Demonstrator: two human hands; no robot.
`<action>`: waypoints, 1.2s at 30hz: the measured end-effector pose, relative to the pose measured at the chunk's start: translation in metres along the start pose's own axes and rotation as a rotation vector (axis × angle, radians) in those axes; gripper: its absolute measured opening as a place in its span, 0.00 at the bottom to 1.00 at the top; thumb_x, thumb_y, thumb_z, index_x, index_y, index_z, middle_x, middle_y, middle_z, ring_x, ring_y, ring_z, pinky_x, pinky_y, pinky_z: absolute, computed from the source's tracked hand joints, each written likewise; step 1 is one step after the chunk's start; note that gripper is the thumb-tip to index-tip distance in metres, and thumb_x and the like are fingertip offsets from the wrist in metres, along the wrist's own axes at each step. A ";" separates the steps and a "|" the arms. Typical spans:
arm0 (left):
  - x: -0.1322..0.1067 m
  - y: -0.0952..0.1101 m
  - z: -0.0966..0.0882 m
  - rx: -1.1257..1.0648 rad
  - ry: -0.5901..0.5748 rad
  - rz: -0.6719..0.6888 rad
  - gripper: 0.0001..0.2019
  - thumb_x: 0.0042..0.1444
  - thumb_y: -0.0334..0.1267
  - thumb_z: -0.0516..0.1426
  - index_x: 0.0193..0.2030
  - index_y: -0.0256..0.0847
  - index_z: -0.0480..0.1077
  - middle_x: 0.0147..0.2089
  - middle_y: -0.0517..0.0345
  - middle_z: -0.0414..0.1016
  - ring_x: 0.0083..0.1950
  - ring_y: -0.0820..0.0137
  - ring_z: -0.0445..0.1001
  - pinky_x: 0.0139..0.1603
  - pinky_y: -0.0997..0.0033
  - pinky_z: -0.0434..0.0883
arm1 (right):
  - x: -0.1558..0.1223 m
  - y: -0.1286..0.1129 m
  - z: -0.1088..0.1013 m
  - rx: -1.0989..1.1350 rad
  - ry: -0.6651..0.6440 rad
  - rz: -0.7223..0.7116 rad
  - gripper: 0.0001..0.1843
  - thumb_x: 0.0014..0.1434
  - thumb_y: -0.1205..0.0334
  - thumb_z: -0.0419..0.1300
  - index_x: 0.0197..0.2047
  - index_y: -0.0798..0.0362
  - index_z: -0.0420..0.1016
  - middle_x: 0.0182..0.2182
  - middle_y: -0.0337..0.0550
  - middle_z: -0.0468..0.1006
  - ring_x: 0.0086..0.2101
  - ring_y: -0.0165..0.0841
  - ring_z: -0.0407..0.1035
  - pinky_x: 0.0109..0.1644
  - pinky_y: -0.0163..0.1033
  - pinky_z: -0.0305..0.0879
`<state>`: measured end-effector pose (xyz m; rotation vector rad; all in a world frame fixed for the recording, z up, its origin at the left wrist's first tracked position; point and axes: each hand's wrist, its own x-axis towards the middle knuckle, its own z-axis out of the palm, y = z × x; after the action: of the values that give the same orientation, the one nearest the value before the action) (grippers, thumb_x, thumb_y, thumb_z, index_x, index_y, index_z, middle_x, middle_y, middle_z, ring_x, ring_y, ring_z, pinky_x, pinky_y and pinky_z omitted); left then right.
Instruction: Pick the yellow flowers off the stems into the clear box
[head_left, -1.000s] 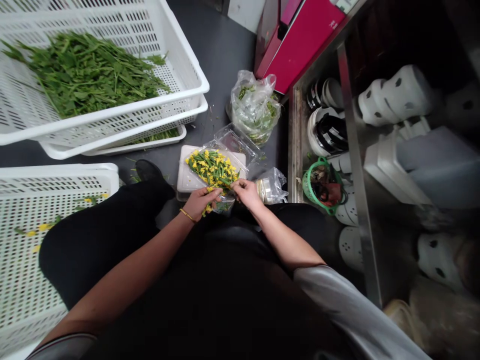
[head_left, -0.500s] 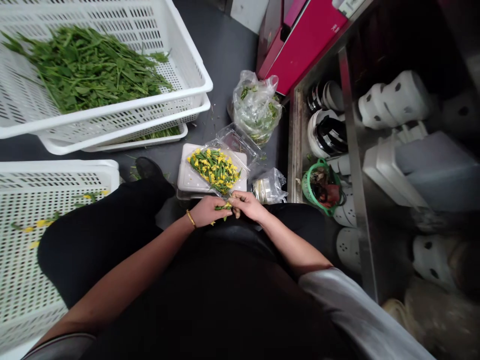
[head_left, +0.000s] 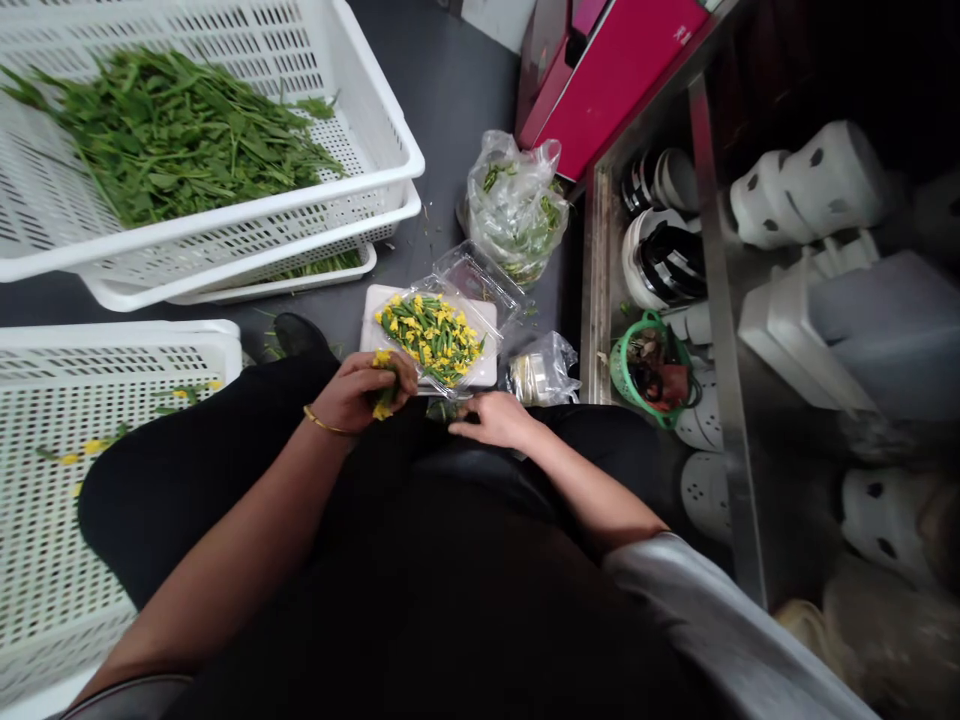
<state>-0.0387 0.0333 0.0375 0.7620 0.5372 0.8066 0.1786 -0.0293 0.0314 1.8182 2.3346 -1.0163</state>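
Observation:
My left hand (head_left: 360, 392) is closed around a small bunch of yellow-flowered green sprigs (head_left: 384, 385), held just left of a clear plastic clamshell box (head_left: 491, 275). The box lies with its lid folded back on a white stool-like block (head_left: 486, 372). Green pieces with yellow blossoms (head_left: 433, 338) fill its tray in a layer. Over my lap, by the near edge of the block, my right hand (head_left: 496, 420) has its fingers stretched to the left and holds nothing that shows. Some dark greenery (head_left: 442, 408) is just beyond its fingertips.
Stacked white crates (head_left: 375, 130) with leafy greens (head_left: 187, 140) stand at upper left. Another white crate (head_left: 45, 560) holds a few flowered sprigs. Right of the block are a bag of greens (head_left: 517, 215), a smaller bag (head_left: 544, 370), a green basket (head_left: 619, 370) and metal shelving (head_left: 720, 350).
My hands were together over my lap at the sprigs. My left hand has moved left and up with the bunch; the right has let go and stays near its place.

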 end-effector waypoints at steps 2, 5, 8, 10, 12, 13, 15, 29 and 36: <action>-0.001 0.011 -0.005 0.016 -0.046 0.068 0.14 0.44 0.41 0.61 0.34 0.32 0.76 0.29 0.49 0.73 0.25 0.70 0.70 0.18 0.76 0.61 | 0.020 -0.005 -0.001 -0.214 0.002 -0.005 0.18 0.60 0.49 0.53 0.49 0.50 0.70 0.41 0.48 0.72 0.36 0.35 0.68 0.37 0.37 0.61; -0.001 0.013 -0.009 0.013 -0.027 0.096 0.18 0.44 0.43 0.62 0.41 0.33 0.76 0.29 0.50 0.74 0.23 0.70 0.70 0.14 0.78 0.58 | 0.056 -0.016 0.005 -0.387 -0.038 -0.085 0.17 0.64 0.59 0.47 0.53 0.49 0.67 0.47 0.51 0.69 0.40 0.36 0.68 0.38 0.37 0.61; 0.002 0.006 -0.011 0.044 0.122 0.040 0.12 0.45 0.42 0.62 0.32 0.34 0.75 0.25 0.53 0.73 0.19 0.74 0.67 0.13 0.79 0.57 | 0.081 -0.017 0.003 -0.353 -0.037 -0.109 0.13 0.63 0.62 0.47 0.45 0.54 0.71 0.45 0.52 0.71 0.41 0.37 0.67 0.39 0.38 0.61; 0.006 -0.001 -0.012 0.106 0.259 -0.009 0.09 0.46 0.39 0.62 0.30 0.34 0.75 0.23 0.56 0.71 0.18 0.77 0.65 0.14 0.79 0.57 | 0.086 -0.010 -0.007 -0.131 0.089 -0.085 0.12 0.62 0.60 0.50 0.40 0.56 0.72 0.41 0.50 0.73 0.39 0.35 0.68 0.39 0.37 0.62; 0.011 -0.006 -0.010 0.230 0.333 -0.064 0.08 0.45 0.37 0.63 0.31 0.35 0.75 0.20 0.60 0.69 0.17 0.79 0.62 0.15 0.80 0.57 | 0.080 -0.002 -0.020 0.234 0.182 -0.025 0.12 0.60 0.56 0.53 0.36 0.56 0.71 0.34 0.46 0.75 0.33 0.31 0.69 0.36 0.35 0.63; 0.013 -0.008 -0.008 0.313 0.329 -0.096 0.08 0.43 0.35 0.63 0.32 0.35 0.76 0.18 0.61 0.67 0.16 0.80 0.61 0.15 0.80 0.57 | 0.075 0.000 -0.026 0.431 0.179 0.009 0.13 0.58 0.54 0.54 0.36 0.56 0.70 0.31 0.43 0.75 0.29 0.30 0.69 0.33 0.34 0.64; 0.015 -0.013 -0.003 0.478 0.263 -0.174 0.09 0.40 0.32 0.64 0.32 0.36 0.77 0.15 0.64 0.65 0.15 0.80 0.59 0.15 0.80 0.55 | 0.060 0.000 -0.030 0.752 0.093 0.058 0.16 0.55 0.50 0.57 0.35 0.56 0.69 0.25 0.39 0.74 0.22 0.28 0.68 0.26 0.33 0.64; 0.003 -0.044 0.022 -0.043 0.101 -0.357 0.13 0.39 0.42 0.65 0.22 0.33 0.70 0.17 0.60 0.64 0.14 0.82 0.56 0.12 0.81 0.51 | -0.034 0.002 -0.010 0.003 0.295 -0.173 0.16 0.63 0.61 0.50 0.49 0.52 0.75 0.40 0.46 0.77 0.39 0.31 0.71 0.45 0.34 0.65; 0.003 -0.021 0.003 -0.161 -0.068 -0.119 0.15 0.41 0.45 0.63 0.31 0.33 0.74 0.27 0.50 0.72 0.20 0.74 0.66 0.13 0.78 0.56 | 0.037 0.017 -0.025 -0.443 -0.101 0.103 0.19 0.61 0.57 0.50 0.53 0.51 0.69 0.43 0.51 0.76 0.41 0.40 0.71 0.40 0.39 0.65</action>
<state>-0.0254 0.0245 0.0228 0.6011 0.4470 0.7020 0.1911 0.0164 0.0286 1.6488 2.1596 -0.5093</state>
